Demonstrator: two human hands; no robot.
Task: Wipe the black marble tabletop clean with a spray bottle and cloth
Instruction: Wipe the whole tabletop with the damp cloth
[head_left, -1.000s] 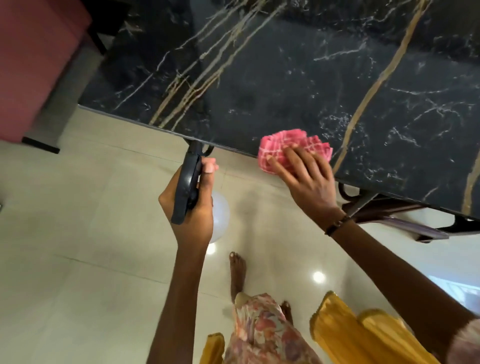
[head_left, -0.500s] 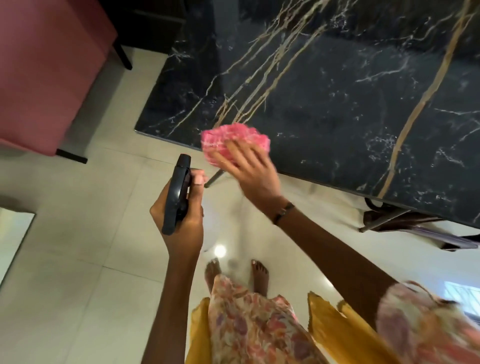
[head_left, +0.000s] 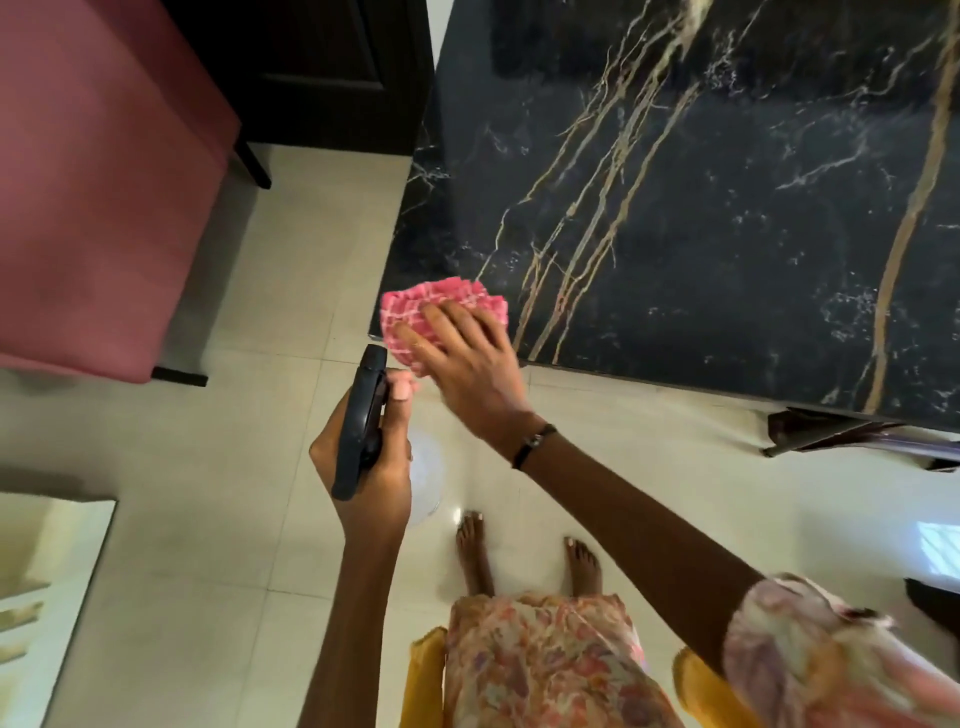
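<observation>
Wiping at the near left corner of the black marble tabletop

Head view: Pressing is done by the right hand (head_left: 464, 364), whose fingers are laid out nearly straight and slightly spread over a pink checked cloth (head_left: 441, 306). The cloth is bunched, not flat, and is seen at the near left corner of the black marble tabletop (head_left: 727, 208), with part of it hanging past the edge over the floor. No finger is curled round the cloth; it is held down by the flat of the hand. A thin dark band is worn on that wrist.

The spray bottle (head_left: 361, 421) is gripped by the left hand (head_left: 371, 467), just beside and below the cloth, off the table and over the pale tiled floor (head_left: 208, 571). Its dark head is enclosed by curled fingers, with the thumb tip laid near the nozzle end; the pale body of the bottle is mostly hidden behind the hand.

The tabletop is crossed by gold and white veins. A pink upholstered chair (head_left: 93, 182) is seen to the left, well apart from the table. Two bare feet are seen on the tiles below a floral garment.
</observation>
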